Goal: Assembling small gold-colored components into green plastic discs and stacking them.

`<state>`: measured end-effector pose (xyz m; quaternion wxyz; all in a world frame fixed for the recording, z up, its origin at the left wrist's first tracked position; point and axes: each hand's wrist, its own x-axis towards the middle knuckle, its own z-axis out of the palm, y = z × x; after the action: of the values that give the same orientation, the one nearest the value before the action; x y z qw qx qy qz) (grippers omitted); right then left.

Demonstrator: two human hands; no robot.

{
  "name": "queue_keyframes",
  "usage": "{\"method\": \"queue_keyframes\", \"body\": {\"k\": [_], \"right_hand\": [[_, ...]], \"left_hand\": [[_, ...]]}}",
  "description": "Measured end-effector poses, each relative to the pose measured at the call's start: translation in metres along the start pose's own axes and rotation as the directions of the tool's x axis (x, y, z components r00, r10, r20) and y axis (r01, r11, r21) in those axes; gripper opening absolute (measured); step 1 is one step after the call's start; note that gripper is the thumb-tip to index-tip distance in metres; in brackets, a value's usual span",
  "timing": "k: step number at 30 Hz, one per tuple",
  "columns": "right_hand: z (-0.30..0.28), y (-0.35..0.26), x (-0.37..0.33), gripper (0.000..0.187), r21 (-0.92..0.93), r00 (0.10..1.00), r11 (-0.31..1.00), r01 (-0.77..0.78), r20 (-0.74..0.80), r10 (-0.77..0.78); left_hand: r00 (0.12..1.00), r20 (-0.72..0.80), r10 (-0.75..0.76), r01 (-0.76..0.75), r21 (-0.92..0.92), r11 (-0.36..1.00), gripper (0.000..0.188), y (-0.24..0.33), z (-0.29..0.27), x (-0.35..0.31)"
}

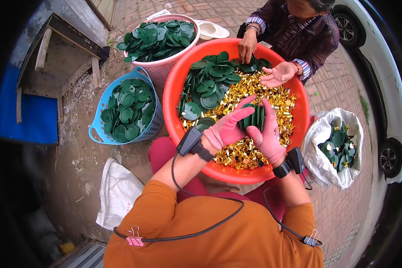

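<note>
Above gold pieces [241, 154] in a red tub [172, 114], a pink-gloved left hand [231, 126] and right hand [270, 139] press a row of green discs [256, 117] between them. The discs look light, stiff and perhaps slippery; gripping the row's two end faces seems best.

The ground under you is bare dirt [78, 167] to your left and brick paving [328, 96] to your right. On the dirt stand your blue basket [156, 124] and, just behind it, the pink basket [161, 73]; a white bag [116, 192] lies flat nearby. An open sack [313, 149] stands on the paving. Your red tub's [236, 177] base is hidden.
</note>
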<state>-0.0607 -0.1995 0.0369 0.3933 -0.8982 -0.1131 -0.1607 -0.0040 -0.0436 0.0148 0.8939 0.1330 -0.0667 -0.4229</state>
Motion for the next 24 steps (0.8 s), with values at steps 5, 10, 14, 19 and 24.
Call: {"method": "queue_keyframes", "body": {"k": [5,10,14,19,24], "right_hand": [[0.033,-0.037,-0.026,0.089,0.257,0.996,0.966,-0.025,-0.074,0.045],[0.039,-0.043,-0.032,0.086,0.136,1.0,0.991,-0.011,-0.012,0.013],[0.031,-0.058,-0.021,0.084,-0.081,0.998,0.995,0.054,0.028,-0.052],[0.028,-0.058,-0.013,0.09,-0.283,0.985,0.95,0.131,0.148,-0.091],[0.022,-0.072,-0.002,0.094,-0.356,0.968,0.922,0.151,0.244,-0.064]], "left_hand": [[0.995,0.066,-0.075,0.074,0.019,0.997,0.05,-0.003,-0.01,-0.044],[0.999,0.045,-0.007,0.002,0.099,0.995,0.047,-0.003,-0.012,-0.061],[0.998,0.047,0.039,-0.042,0.056,0.998,0.046,-0.005,-0.017,-0.061],[1.0,0.018,0.011,-0.01,-0.048,0.999,0.045,-0.014,-0.028,-0.057],[0.991,0.132,-0.014,0.039,-0.189,0.981,0.052,-0.017,-0.035,-0.054]]}}
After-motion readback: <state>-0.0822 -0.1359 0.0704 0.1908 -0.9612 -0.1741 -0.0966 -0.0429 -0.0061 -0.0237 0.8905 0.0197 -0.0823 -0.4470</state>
